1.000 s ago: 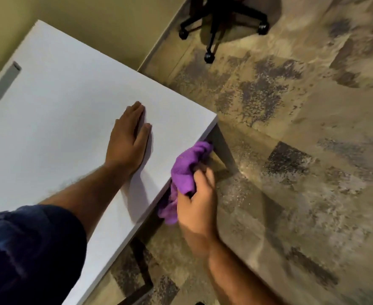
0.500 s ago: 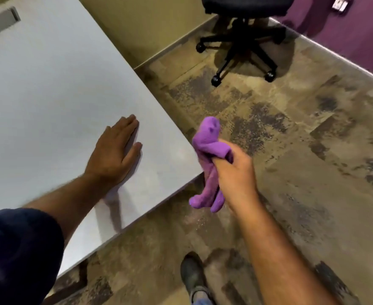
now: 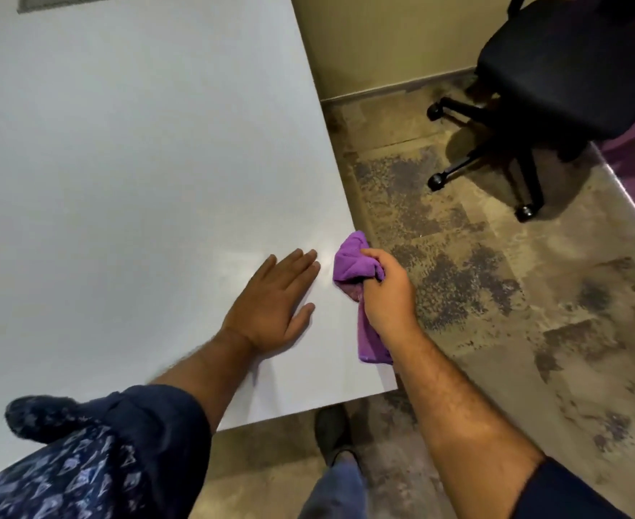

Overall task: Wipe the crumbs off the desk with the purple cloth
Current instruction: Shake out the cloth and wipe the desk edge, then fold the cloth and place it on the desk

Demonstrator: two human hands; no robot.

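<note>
The white desk [image 3: 128, 162] fills the left and middle of the view, its near right corner below my hands. My left hand [image 3: 271, 303] lies flat on the desk, palm down, fingers spread toward the right edge. My right hand [image 3: 385, 294] grips the bunched purple cloth [image 3: 353, 262] at the desk's right edge. The cloth's upper wad rests on the desk surface beside my left fingertips, and a tail of it hangs down under my wrist. I cannot make out any crumbs on the desk.
A black office chair [image 3: 555, 65] on castors stands at the upper right on the mottled brown floor [image 3: 495, 294]. A grey slot [image 3: 80, 0] sits at the desk's far edge. My shoe [image 3: 333, 430] shows below the desk corner. A purple wall is at the far right.
My right hand has brought the cloth from beside the desk, over the floor, up onto the desk's right edge. My left hand stays flat. The view has swung toward the chair.
</note>
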